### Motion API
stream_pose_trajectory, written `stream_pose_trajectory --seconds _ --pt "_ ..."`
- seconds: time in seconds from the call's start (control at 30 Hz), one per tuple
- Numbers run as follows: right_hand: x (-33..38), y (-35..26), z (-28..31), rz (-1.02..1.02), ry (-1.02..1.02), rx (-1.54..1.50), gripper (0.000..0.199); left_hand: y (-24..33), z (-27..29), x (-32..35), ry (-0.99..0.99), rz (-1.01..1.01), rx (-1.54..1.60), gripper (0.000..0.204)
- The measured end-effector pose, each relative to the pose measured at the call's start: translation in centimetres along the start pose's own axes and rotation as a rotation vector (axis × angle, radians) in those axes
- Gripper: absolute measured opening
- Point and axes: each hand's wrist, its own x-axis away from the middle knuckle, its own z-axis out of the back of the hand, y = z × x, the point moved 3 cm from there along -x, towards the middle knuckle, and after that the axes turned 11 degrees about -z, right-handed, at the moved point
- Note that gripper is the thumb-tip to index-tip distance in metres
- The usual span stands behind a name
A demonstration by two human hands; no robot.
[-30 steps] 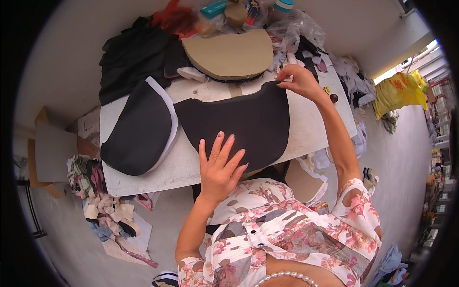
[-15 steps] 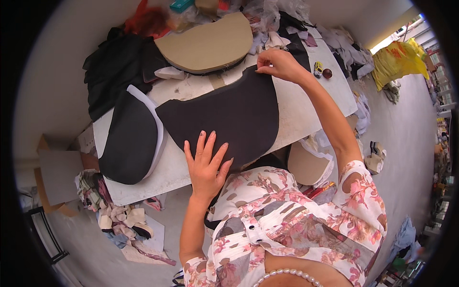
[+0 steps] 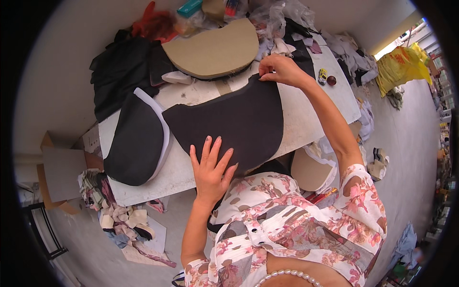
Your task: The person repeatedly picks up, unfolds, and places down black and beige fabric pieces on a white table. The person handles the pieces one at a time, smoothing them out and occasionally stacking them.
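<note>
A curved black fabric panel (image 3: pixel 239 119) lies flat on the white table in front of me. Its far edge is scooped and its near edge rounded. My left hand (image 3: pixel 209 170) rests on the panel's near left part, fingers spread out. At the far right corner, my right hand (image 3: pixel 283 71) pinches the panel's edge between thumb and fingers. To the left lies a stack of black half-round pieces (image 3: pixel 134 143) with a white layer showing along the right side. Beyond the panel sits a stack of curved pieces with a beige top (image 3: pixel 215 50).
Black cloth (image 3: pixel 119 76) is heaped at the table's far left. A small yellow toy car (image 3: pixel 322 75) and a dark red ball (image 3: pixel 331 81) sit on the right of the white table (image 3: pixel 143 189). Fabric scraps (image 3: pixel 126 217) and a cardboard box (image 3: pixel 62 174) are at lower left.
The view has shifted slightly, so everything appears a little lower and to the right. Both hands keep about the same places on the black panel.
</note>
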Motion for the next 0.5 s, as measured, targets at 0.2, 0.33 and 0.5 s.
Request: stream_pose_trajectory --seconds 0.2,0.33,0.5 --pt "0.2 -0.4 0.5 -0.036 -0.010 0.037 0.019 0.0 0.0 0.0 0.003 -0.003 0.003 0.041" --pt "0.0 -1.2 1.1 -0.067 0.008 0.036 0.017 0.0 0.0 0.1 0.000 -0.007 0.000 0.042" --pt "-0.1 -1.4 0.7 -0.067 0.031 0.113 0.019 0.3 0.1 0.1 -0.014 -0.001 -0.019 0.039"
